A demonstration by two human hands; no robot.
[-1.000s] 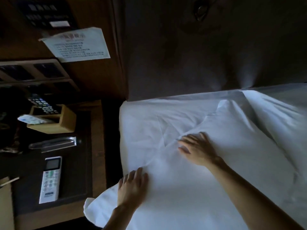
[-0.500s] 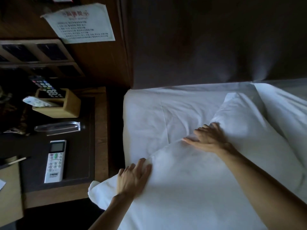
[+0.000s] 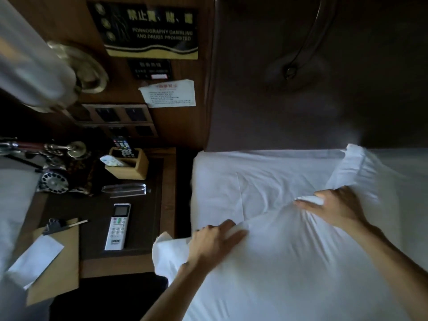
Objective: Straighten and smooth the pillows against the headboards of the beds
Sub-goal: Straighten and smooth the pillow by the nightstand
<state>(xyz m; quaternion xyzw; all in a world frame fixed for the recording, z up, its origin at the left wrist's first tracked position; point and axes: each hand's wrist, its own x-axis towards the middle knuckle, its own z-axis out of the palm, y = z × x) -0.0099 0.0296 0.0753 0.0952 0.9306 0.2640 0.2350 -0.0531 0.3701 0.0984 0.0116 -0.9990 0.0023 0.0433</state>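
A large white pillow (image 3: 289, 262) lies across the near part of the bed, its left corner hanging over the bed's side. My left hand (image 3: 215, 242) clasps the pillow's far edge near that corner, fingers curled over the fabric. My right hand (image 3: 335, 207) grips the same edge further right, with cloth bunched between thumb and fingers. Beyond the pillow, bare white sheet (image 3: 254, 181) runs to the dark padded headboard (image 3: 301, 100). The pillow's far right corner (image 3: 354, 158) sticks up close to the headboard. The pillow does not touch the headboard elsewhere.
Left of the bed stands a dark nightstand (image 3: 92, 205) with a white remote (image 3: 118, 225), a wooden holder (image 3: 127, 163), a rotary phone (image 3: 55, 179) and a clipboard (image 3: 55, 258). A lamp shade (image 3: 34, 54) hangs blurred at top left. More white bedding (image 3: 398, 181) lies at the right.
Both hands went from lying flat on the pillow to gripping its far edge. The right hand shifted right along the edge, and the fabric bunched up. The view tilted up the wall.
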